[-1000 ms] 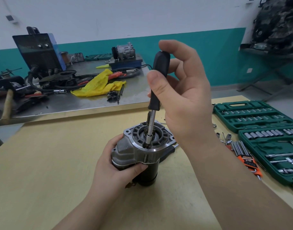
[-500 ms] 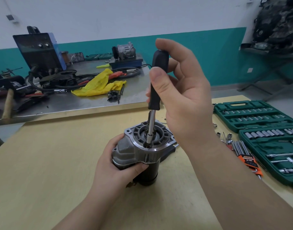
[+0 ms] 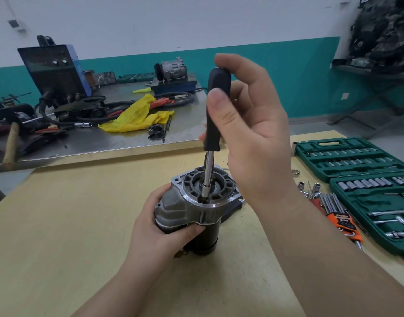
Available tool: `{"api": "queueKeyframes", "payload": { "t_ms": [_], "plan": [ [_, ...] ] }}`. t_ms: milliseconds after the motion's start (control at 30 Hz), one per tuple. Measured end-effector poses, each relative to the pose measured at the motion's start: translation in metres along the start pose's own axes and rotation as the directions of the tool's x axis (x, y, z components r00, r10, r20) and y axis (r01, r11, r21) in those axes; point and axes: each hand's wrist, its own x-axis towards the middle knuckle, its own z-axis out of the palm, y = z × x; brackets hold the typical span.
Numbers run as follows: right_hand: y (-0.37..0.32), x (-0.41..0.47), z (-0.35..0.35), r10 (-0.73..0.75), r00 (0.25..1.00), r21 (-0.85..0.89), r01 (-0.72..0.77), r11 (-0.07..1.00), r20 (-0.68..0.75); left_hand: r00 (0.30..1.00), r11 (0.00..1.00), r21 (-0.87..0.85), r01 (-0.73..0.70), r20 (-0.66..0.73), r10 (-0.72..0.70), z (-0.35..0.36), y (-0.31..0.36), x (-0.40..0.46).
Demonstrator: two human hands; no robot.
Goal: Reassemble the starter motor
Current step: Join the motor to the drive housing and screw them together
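Note:
The starter motor (image 3: 192,209) stands upright on the wooden table (image 3: 59,225), grey cast nose housing on top, black body below. My left hand (image 3: 157,227) wraps the housing's left side and holds it. My right hand (image 3: 249,133) grips the black handle of a driver (image 3: 216,108) held nearly vertical. Its steel shaft runs down into the round opening of the housing, and the tip sits at a hole on the near rim. The pinion gear is partly hidden behind the shaft.
An open green socket set case (image 3: 356,161) lies at the right, with loose sockets (image 3: 311,187) and an orange hex key holder (image 3: 340,216) beside it. Behind stands a metal bench (image 3: 105,143) with a yellow rag (image 3: 137,117), a blue welder (image 3: 57,69), a hammer and cables.
My right hand's fingers have shifted slightly on the driver handle, as in turning it. The motor and my left hand stay in place.

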Motion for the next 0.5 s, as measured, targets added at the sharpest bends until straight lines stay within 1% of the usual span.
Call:
{"api": "queueKeyframes", "payload": {
  "t_ms": [67, 133, 200, 367, 500],
  "plan": [
    [-0.001, -0.0011, -0.0016, 0.044, 0.999, 0.09, -0.045, 0.995, 0.014, 1.0, 1.0, -0.003, -0.001, -0.003, 0.001, 0.0002, 0.0006, 0.0001],
    [-0.0027, -0.002, -0.0033, 0.075, 0.997, 0.126, -0.078, 0.989, 0.031, 1.0, 1.0, -0.006, 0.0, -0.006, 0.0, 0.0002, 0.0008, 0.0],
    [-0.0037, -0.0028, -0.0028, 0.064, 0.997, 0.113, -0.068, 0.991, 0.039, 1.0, 1.0, -0.01, 0.007, -0.005, -0.007, 0.0, 0.0012, 0.0002],
    [-0.003, -0.0023, 0.0035, -0.019, 1.0, 0.032, 0.019, 0.999, 0.012, 1.0, 1.0, -0.008, -0.004, 0.008, 0.004, -0.0002, 0.0023, -0.0001],
    [-0.0008, -0.0028, 0.0011, 0.019, 1.0, 0.091, -0.02, 0.996, 0.016, 1.0, 1.0, -0.004, -0.004, 0.012, 0.004, -0.0002, 0.0019, 0.0005]
  ]
}}
